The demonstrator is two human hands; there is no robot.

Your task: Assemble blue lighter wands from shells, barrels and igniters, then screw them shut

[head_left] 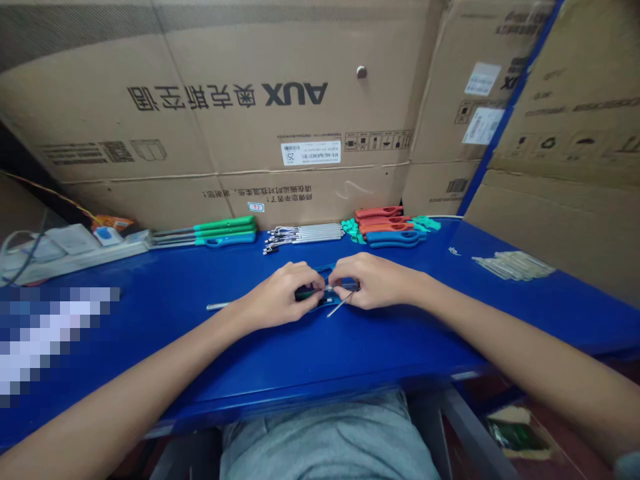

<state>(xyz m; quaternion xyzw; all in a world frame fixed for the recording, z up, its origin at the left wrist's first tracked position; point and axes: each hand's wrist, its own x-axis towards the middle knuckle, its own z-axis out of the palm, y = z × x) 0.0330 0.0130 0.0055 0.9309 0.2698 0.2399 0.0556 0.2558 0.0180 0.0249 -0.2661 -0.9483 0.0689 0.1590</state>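
My left hand (287,293) is closed in a pinch at the middle of the table, its fingertips around a small dark part that is mostly hidden. Opposite it, my right hand (373,280) is also closed, with a thin metal rod (341,305) sticking out below its fingers. The fingertips nearly meet at a tiny pale piece (329,288). Under both hands lies a blue plastic casing (326,268), largely covered. A silver metal tube (218,307) reaches out to the left from beneath my left hand.
Along the back lie long-necked lighters with green and blue handles (225,230), silver tubes with wires (315,233), red and blue handle casings (385,223) and small teal parts (354,231). Clear strips (513,265) are at right, a power strip (75,250) at left. Cardboard walls (240,53) surround the table.
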